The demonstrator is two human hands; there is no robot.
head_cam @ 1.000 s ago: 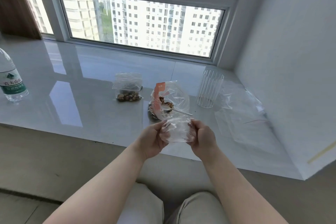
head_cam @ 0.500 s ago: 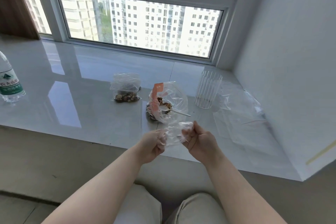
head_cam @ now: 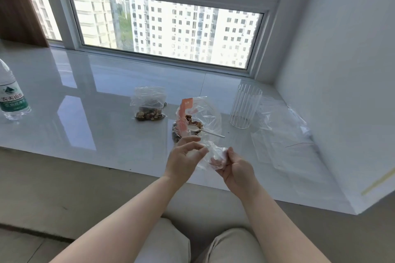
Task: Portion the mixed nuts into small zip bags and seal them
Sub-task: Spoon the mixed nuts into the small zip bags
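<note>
One small bag (head_cam: 149, 107) with nuts already stands on the desk (head_cam: 85, 113). The right hand (head_cam: 237, 170) grips an empty bag (head_cam: 213, 153) above the desk edge; the left hand (head_cam: 185, 157) is loosely open beside it. Filling and sealing remain, I think.

A water bottle (head_cam: 11, 96) and a ribbed clear cup (head_cam: 244, 109) stand well apart on the sill (head_cam: 85, 113).
</note>
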